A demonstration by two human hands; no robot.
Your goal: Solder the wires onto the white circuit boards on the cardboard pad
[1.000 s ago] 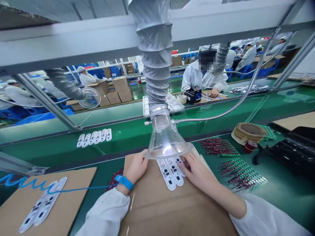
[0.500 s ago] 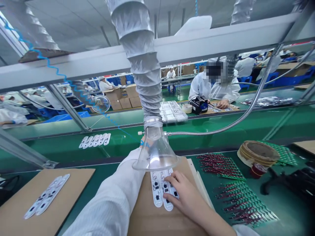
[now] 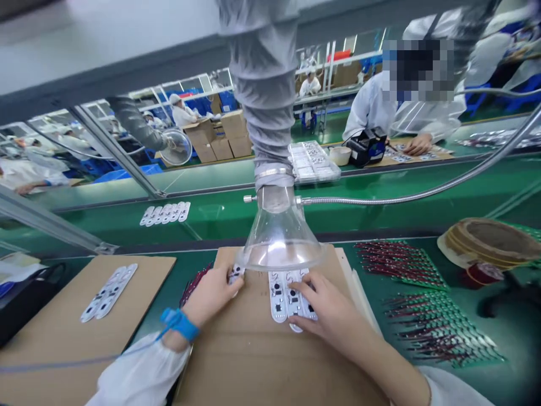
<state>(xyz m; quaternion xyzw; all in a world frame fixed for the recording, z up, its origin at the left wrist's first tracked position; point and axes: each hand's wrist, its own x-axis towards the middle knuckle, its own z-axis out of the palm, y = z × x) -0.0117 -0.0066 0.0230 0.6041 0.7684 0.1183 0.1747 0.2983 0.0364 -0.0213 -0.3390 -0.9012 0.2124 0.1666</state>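
White, round-ended circuit boards [image 3: 278, 301] with black components and thin wires lie side by side on a brown cardboard sheet [image 3: 249, 361], under the clear funnel. My right hand [image 3: 323, 301] is closed over the right-hand ones, thumb at their near end and fingers on their right side. Left of them, my left hand [image 3: 213, 293], with a blue strap [image 3: 180, 324] round its wrist, pinches another white circuit board [image 3: 235, 273] between thumb and fingers. The funnel hides the boards' far ends.
The clear funnel [image 3: 283, 248] hangs from a grey hose [image 3: 266, 113] above the boards. Green boards with red wires [image 3: 443, 327] lie at right, beside a round tape roll [image 3: 486, 242]. Two white strips [image 3: 112, 290] rest on cardboard at left. A co-worker [image 3: 372, 113] sits opposite.
My left hand has come back from beyond the funnel to its left side, now with a circuit board in it. My right hand stays on the boards. The view has tilted down.
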